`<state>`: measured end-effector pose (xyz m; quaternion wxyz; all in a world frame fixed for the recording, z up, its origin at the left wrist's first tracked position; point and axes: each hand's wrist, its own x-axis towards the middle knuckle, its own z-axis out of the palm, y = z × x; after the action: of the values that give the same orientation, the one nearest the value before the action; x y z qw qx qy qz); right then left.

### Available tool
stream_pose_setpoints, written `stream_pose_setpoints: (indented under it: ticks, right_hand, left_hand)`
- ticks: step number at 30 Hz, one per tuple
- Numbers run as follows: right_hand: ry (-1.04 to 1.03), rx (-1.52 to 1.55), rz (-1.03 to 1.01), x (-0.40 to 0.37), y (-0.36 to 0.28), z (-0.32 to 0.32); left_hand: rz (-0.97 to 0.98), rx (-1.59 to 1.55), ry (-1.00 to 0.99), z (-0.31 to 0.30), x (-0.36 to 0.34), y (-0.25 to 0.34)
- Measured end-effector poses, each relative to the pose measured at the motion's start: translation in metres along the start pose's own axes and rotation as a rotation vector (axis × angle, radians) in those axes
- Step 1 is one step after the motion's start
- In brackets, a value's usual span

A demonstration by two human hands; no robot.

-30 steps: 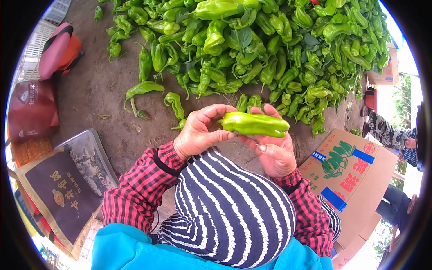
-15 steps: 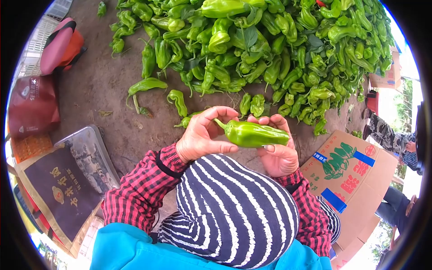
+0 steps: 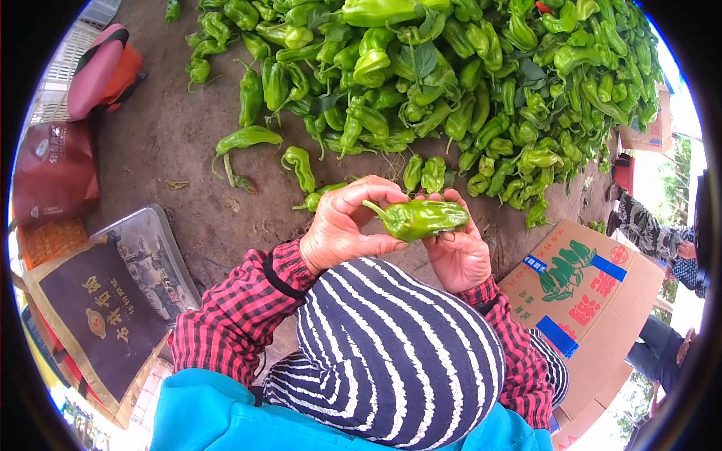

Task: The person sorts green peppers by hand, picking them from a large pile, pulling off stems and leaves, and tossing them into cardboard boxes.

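A glossy green pepper (image 3: pixel 425 219) lies sideways between my two hands, its curved stem pointing left. My left hand (image 3: pixel 350 225) pinches the stem end between thumb and fingers. At the other end, the fingertips and thumb of my right hand (image 3: pixel 460 248) close on the tip. Beyond my hands spreads a big pile of green peppers (image 3: pixel 444 83) on the ground. A few loose peppers lie nearer, including a curled pepper (image 3: pixel 299 167) just past my left hand.
A cardboard box (image 3: pixel 575 301) with a printed pepper picture stands at the right. On the left are a dark printed bag (image 3: pixel 98 323), a clear plastic lid or tray (image 3: pixel 154 259), a maroon bag (image 3: pixel 56 173) and a pink and orange item (image 3: pixel 105 71). Another person's arm (image 3: pixel 647 225) shows at the far right.
The pepper has rolled between my hands, so a different side of it faces up. My right hand has shifted slightly left and its fingers have moved along the pepper.
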<state>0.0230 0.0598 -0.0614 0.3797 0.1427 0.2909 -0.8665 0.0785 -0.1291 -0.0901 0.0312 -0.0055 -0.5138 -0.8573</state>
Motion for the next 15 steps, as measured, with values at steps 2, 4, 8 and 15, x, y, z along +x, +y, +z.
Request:
stream_pose_setpoints:
  ticks: [2, 4, 8, 15]
  right_hand:
    - [-0.016, 0.000, -0.005, 0.000, 0.000, 0.000]
    - [0.056, 0.003, 0.004, -0.001, 0.001, 0.005]
    - [0.096, 0.238, 0.085, -0.002, 0.008, 0.017]
    - [0.305, -0.238, -0.057, -0.015, -0.014, -0.024]
  left_hand:
    - [0.002, 0.010, 0.002, 0.000, 0.000, 0.000]
    - [0.055, 0.114, -0.014, -0.002, 0.001, -0.001]
    - [0.067, 0.180, -0.004, -0.004, 0.002, -0.009]
    - [-0.583, 0.369, -0.163, -0.056, -0.038, -0.079]
